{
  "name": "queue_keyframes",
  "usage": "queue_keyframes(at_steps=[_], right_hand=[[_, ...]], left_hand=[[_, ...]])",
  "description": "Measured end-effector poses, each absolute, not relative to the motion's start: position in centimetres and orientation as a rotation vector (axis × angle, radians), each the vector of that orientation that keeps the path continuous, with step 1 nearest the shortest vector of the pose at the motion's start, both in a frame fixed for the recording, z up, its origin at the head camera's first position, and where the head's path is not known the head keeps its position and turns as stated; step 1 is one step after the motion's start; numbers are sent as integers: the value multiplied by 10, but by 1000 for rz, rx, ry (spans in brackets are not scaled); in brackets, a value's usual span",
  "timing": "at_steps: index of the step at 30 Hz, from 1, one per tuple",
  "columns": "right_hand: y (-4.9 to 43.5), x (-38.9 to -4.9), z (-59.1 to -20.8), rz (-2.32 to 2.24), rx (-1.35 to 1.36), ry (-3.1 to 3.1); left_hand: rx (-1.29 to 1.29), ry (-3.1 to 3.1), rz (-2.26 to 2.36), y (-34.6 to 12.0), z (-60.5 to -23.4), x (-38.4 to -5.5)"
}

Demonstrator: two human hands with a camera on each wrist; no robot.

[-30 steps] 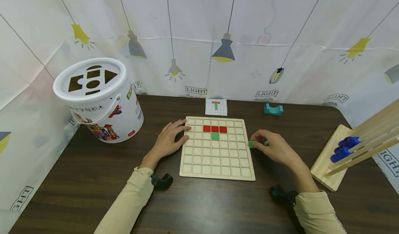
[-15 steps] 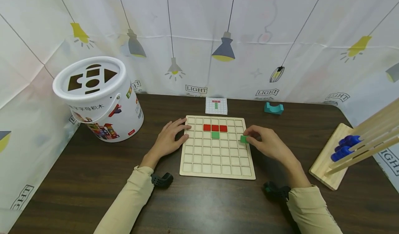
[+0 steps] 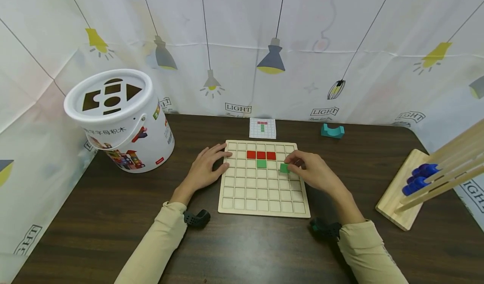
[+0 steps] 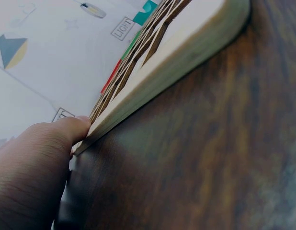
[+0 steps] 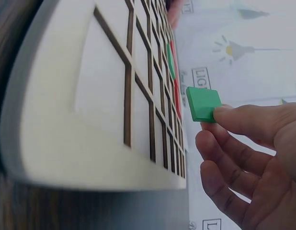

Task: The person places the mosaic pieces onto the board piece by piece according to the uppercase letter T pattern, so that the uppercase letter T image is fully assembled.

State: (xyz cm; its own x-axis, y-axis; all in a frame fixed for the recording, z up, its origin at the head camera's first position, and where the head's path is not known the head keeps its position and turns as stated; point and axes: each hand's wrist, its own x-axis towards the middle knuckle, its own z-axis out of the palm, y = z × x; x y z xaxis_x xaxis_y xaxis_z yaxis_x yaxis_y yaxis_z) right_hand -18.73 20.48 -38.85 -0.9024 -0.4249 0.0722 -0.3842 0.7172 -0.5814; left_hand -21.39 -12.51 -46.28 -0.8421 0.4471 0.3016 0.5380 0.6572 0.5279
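My right hand (image 3: 311, 170) pinches a green square tile (image 5: 204, 104) between thumb and finger, over the right part of a wooden grid board (image 3: 245, 208). In the right wrist view the tile is held above the grid, its other fingers loosely curled below. Three red tiles (image 3: 261, 155) lie side by side in one row of the board, with a green tile (image 3: 261, 164) in the cell under the middle one. My left hand (image 3: 204, 170) rests at the board's left edge, fingers spread, thumb and fingertips touching the rim; the left wrist view shows the thumb (image 4: 74, 128) on that edge.
Behind the board lies a small card (image 3: 262, 128) printted with a red and green T on a grid. A white bucket (image 3: 124, 128) with a slotted lid stands at left. A teal arched block (image 3: 332, 131) sits back right; a wooden bead stand (image 3: 397, 195) is at far right.
My right hand has carried the green tile leftward from beside the board's right edge to over its right-hand cells. The left hand has stayed in place.
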Motion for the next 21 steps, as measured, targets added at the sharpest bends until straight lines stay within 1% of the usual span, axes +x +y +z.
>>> queue_keyframes(at_steps=[8, 21], right_hand=[[189, -191, -392, -991, -705, 2824], [166, -191, -396, -1031, -667, 2764]], left_hand=[[-815, -2720, -945, -124, -462, -214], [-821, -2712, -940, -124, -463, -213]])
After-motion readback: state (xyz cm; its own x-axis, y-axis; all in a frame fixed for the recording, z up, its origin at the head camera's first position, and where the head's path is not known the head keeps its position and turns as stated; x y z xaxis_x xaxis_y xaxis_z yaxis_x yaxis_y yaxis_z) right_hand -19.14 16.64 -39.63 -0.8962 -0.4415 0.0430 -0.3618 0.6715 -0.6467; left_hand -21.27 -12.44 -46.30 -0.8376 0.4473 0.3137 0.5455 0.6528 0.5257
